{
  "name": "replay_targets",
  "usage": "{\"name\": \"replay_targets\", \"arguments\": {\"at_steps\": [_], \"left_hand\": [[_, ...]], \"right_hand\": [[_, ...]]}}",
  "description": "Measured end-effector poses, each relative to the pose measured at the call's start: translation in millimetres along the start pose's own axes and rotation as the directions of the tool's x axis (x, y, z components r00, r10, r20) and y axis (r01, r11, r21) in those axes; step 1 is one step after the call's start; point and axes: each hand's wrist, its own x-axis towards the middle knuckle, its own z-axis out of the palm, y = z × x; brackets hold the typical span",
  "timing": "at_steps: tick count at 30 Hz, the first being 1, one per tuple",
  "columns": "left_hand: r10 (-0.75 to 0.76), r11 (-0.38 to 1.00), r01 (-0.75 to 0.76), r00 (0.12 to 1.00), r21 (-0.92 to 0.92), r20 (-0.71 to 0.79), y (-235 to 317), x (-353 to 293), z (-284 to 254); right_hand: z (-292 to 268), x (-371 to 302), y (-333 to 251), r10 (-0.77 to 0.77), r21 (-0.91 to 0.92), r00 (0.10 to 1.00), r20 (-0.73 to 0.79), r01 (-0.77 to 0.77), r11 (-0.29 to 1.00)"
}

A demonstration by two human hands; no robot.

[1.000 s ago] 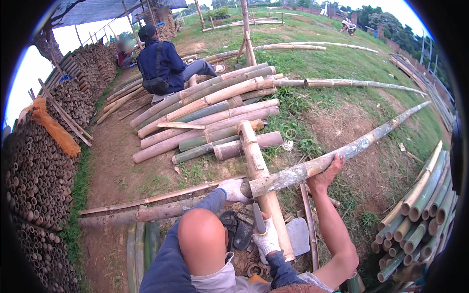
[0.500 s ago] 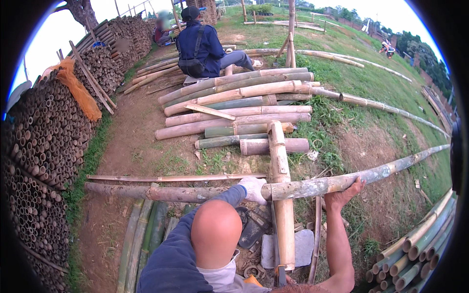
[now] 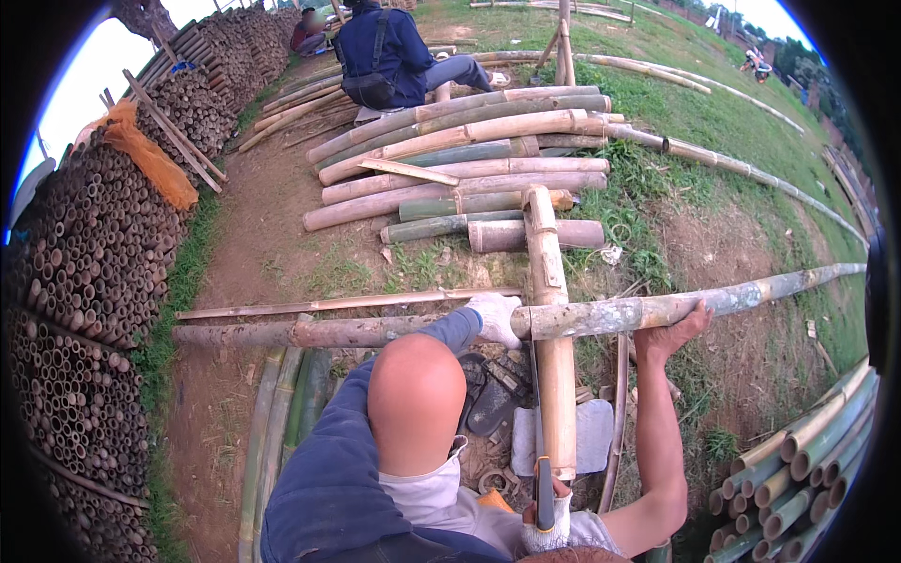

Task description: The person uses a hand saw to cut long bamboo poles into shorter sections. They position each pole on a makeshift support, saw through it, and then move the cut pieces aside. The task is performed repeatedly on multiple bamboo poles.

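L hand [image 3: 493,317]: white glove, fingers curled over bamboo pole [image 3: 601,317]; underside of grip hidden, can't tell how far round it goes.
R hand [image 3: 556,516]: glove w/ some bare fingers showing, low & close to body, closed round handle of saw-like tool [image 3: 544,494].
Pole: directly under L hand, fwd of R hand & well apart from it; long axis side to side, running far out both ways, R stretch bending slightly fwd.
Blade [image 3: 538,403]: thin, points fwd from R hand to pole's near edge just R of L hand, approx. square to pole axis; touching or just short, can't tell.
Nearer hand: L, in contact; R gets there only via the tool.
Prop: pale bamboo [image 3: 556,375] crossing under pole, just R of L hand, lying fwd-back; its near end just fwd of R hand.
Foot: bare R foot [image 3: 674,333], looks braced on pole's near side, well R of L hand.
Ground: grey slab [image 3: 591,436] fwd-R of R hand; dark sandal [image 3: 497,403] nearer body than L hand.
Beyond hands: pile of bamboo lengths [image 3: 460,188]; co-worker in dark blue jacket [image 3: 389,56] seated past it.
Sides: green bamboo bundle [image 3: 798,479] R of R hand; tall bamboo stacks [image 3: 94,272] well L of L hand.
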Motion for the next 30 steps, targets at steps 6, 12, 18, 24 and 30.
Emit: {"name": "replay_targets", "arguments": {"at_steps": [6,12,18,24,30], "left_hand": [[0.008,1.0,-0.008,1.0,-0.012,0.012,-7.6,6.9,6.9],[-0.053,0.999,0.052,0.997,0.011,0.063,3.3,5.0,-2.0],[-0.002,1.0,0.004,0.998,-0.018,0.064,-2.5,5.5,-0.2],[0.008,1.0,-0.008,0.999,-0.009,0.039,-9.3,10.7,6.4],[-0.05,0.997,0.048,0.998,0.065,0.035,-0.2,6.9,3.3]], "right_hand": [[-0.8,5.0,-17.2,0.146,-0.006,0.989,0.014,-0.146,0.989],[85.2,159.9,66.5,0.013,-0.024,0.998,-0.066,-0.015,1.0],[18.1,22.0,-0.7,0.148,-0.038,0.989,-0.013,-0.149,0.988],[-11.8,-26.0,-37.8,0.296,-0.039,0.954,0.041,-0.295,0.955],[84.0,150.6,59.7,0.029,0.015,0.998,-0.048,-0.028,0.999]]}}
